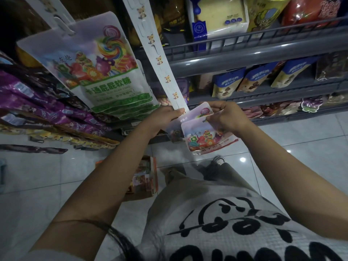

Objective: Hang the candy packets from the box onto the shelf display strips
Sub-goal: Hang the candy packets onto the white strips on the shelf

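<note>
Left hand (165,114) pinches the strip (160,59) end taut while right hand (224,117), at its 3 o'clock, grips a packet (205,136) to hook on.

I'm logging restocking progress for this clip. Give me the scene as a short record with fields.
left hand: pinches the lower end of the display strip
right hand: holds the candy packet by its top, beside the strip's end
already hung: stack of matching packets on the neighbouring strip
box: on the floor, below the arms
</note>
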